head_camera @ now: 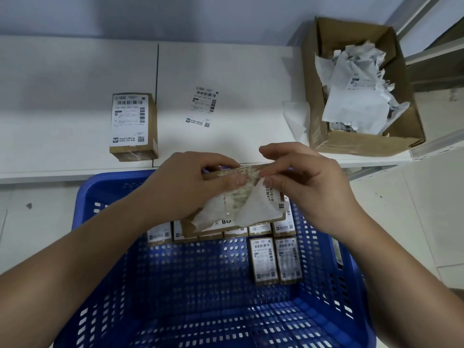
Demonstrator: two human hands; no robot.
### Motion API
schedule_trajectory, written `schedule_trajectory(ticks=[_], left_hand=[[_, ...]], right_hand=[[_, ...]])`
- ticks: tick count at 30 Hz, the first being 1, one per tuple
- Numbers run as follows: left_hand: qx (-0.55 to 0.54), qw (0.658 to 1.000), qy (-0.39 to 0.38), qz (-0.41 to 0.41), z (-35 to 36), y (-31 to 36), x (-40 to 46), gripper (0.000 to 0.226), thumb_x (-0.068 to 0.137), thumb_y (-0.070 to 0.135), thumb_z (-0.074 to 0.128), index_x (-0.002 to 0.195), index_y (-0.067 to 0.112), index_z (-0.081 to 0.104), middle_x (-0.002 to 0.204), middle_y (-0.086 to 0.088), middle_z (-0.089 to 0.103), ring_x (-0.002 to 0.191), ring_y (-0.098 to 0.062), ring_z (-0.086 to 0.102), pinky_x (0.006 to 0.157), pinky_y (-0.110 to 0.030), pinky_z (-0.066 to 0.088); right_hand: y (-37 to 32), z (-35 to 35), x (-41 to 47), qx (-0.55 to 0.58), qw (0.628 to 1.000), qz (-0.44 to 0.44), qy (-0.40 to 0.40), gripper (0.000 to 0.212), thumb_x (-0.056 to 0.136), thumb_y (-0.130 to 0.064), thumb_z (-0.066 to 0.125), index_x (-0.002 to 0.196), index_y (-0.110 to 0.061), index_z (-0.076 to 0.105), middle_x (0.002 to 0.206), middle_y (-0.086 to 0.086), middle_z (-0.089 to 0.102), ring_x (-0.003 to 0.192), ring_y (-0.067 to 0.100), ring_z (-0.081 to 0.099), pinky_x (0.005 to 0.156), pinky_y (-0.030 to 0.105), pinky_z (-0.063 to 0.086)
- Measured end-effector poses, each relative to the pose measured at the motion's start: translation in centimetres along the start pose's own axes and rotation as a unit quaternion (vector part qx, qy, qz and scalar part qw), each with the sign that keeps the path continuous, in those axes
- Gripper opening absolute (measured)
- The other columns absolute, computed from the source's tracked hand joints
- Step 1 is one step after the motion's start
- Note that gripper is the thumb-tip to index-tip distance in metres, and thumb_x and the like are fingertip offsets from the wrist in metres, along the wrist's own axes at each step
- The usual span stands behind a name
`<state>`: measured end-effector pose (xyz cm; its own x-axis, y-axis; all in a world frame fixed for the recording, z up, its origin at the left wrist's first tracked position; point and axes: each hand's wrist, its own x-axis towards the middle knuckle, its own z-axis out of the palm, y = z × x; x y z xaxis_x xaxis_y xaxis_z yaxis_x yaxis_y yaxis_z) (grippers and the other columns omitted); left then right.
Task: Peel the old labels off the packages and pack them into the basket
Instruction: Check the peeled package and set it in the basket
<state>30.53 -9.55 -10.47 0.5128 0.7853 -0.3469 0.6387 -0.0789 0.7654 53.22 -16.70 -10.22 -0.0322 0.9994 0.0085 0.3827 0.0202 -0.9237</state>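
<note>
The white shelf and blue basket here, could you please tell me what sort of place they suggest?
Probably a parcel packing or returns room. Small brown cardboard packages with barcode labels fill a blue perforated plastic basket, another waits on the white shelf, and an open cardboard box holds peeled label scraps.

Pkg (233,197) mostly hidden; label (261,209) text prob. unreadable.

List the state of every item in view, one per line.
Held package: over the basket, label half peeled.
Old label: partly lifted, torn, hanging loose.
Left hand: grips the package.
Right hand: pinches the label.
Blue basket: partly filled with packages.
Package on shelf: label still on.
Loose label: flat on shelf.
Cardboard box: open, holds crumpled labels.
</note>
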Motion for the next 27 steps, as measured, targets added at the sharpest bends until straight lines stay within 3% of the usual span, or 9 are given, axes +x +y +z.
schedule_trajectory(ticks=[4, 7, 11, 15, 18, 20, 22, 24, 27], left_hand=[[0.042, 0.998, 0.049, -0.024, -0.1, 0.1, 0.3, 0.058, 0.070, 0.086, 0.044, 0.116, 0.057, 0.062, 0.099, 0.026, 0.066, 0.084, 0.005, 0.063, 0.076, -0.031, 0.058], [0.061, 0.993, 0.090, -0.040, -0.3, -0.1, 0.6, 0.056, 0.077, 0.083, 0.041, 0.119, 0.051, 0.060, 0.096, 0.022, 0.066, 0.083, 0.003, 0.063, 0.073, -0.035, 0.059], [0.042, 0.989, 0.128, -0.060, -0.5, -0.4, 0.9, 0.050, 0.089, 0.074, 0.045, 0.126, 0.043, 0.057, 0.095, 0.019, 0.063, 0.081, -0.001, 0.064, 0.073, -0.037, 0.058], [0.042, 0.992, 0.111, -0.051, 0.6, -0.4, 0.7, 0.059, 0.085, 0.079, 0.037, 0.130, 0.044, 0.052, 0.101, 0.013, 0.065, 0.084, -0.006, 0.066, 0.074, -0.039, 0.058], [0.039, 0.994, 0.084, -0.059, 0.8, -0.4, 0.8, 0.076, 0.081, 0.081, 0.034, 0.145, 0.039, 0.040, 0.104, 0.015, 0.062, 0.087, -0.003, 0.063, 0.077, -0.036, 0.054], [0.031, 0.997, 0.048, -0.054, 0.6, -0.3, 0.8, 0.091, 0.074, 0.086, 0.036, 0.151, 0.038, 0.033, 0.112, 0.016, 0.059, 0.095, -0.004, 0.064, 0.083, -0.039, 0.056], [0.018, 0.999, 0.009, -0.050, 0.6, 0.0, 0.5, 0.095, 0.069, 0.086, 0.040, 0.149, 0.034, 0.040, 0.113, 0.018, 0.059, 0.095, -0.003, 0.065, 0.082, -0.038, 0.059], [-0.008, 0.999, -0.014, -0.048, 0.8, 0.3, 0.3, 0.081, 0.071, 0.082, 0.044, 0.135, 0.032, 0.055, 0.106, 0.018, 0.063, 0.087, -0.001, 0.068, 0.077, -0.035, 0.062], [-0.071, 0.995, -0.023, -0.061, 1.0, 0.4, 0.1, 0.059, 0.079, 0.075, 0.050, 0.120, 0.034, 0.061, 0.104, 0.016, 0.070, 0.084, 0.000, 0.071, 0.079, -0.034, 0.061]], right_hand=[[-0.3, 0.0, -0.1, -0.108, 0.993, -0.035, 0.014, 0.011, 0.088, -0.011, 0.063, 0.091, -0.020, 0.070, 0.129, -0.009, 0.062, 0.122, -0.002, 0.056, 0.098, 0.011, 0.042], [-0.4, 0.1, -0.3, -0.156, 0.985, -0.067, 0.033, 0.009, 0.091, -0.006, 0.061, 0.092, -0.010, 0.068, 0.121, -0.001, 0.061, 0.113, -0.005, 0.055, 0.092, 0.004, 0.037], [-0.6, -0.2, -0.2, -0.156, 0.984, -0.067, 0.042, 0.009, 0.094, -0.007, 0.063, 0.096, -0.014, 0.067, 0.095, -0.007, 0.065, 0.091, 0.001, 0.060, 0.079, 0.006, 0.039], [-0.7, 0.0, -0.2, -0.127, 0.990, -0.063, 0.024, 0.025, 0.094, -0.009, 0.065, 0.111, -0.027, 0.063, 0.104, -0.014, 0.063, 0.098, 0.005, 0.063, 0.084, 0.014, 0.049], [-0.6, -0.2, -0.2, -0.115, 0.992, -0.033, 0.032, 0.044, 0.091, -0.006, 0.070, 0.124, -0.033, 0.057, 0.103, -0.012, 0.062, 0.097, 0.011, 0.064, 0.087, 0.019, 0.052], [-0.7, -0.3, -0.1, -0.114, 0.992, -0.027, 0.050, 0.042, 0.087, -0.013, 0.077, 0.120, -0.032, 0.059, 0.101, -0.012, 0.061, 0.090, 0.014, 0.063, 0.083, 0.020, 0.051], [-0.6, -0.4, 0.1, -0.108, 0.992, -0.036, 0.057, 0.029, 0.084, -0.023, 0.079, 0.109, -0.029, 0.066, 0.104, -0.009, 0.059, 0.082, 0.015, 0.061, 0.077, 0.018, 0.049], [-0.3, -0.4, 0.3, -0.090, 0.995, -0.020, 0.050, 0.022, 0.082, -0.027, 0.082, 0.102, -0.026, 0.072, 0.104, -0.010, 0.058, 0.078, 0.015, 0.058, 0.074, 0.017, 0.046], [0.0, -0.4, 0.6, -0.079, 0.996, 0.010, 0.050, 0.024, 0.078, -0.040, 0.079, 0.099, -0.030, 0.073, 0.107, -0.016, 0.060, 0.086, 0.010, 0.059, 0.073, 0.019, 0.045]])
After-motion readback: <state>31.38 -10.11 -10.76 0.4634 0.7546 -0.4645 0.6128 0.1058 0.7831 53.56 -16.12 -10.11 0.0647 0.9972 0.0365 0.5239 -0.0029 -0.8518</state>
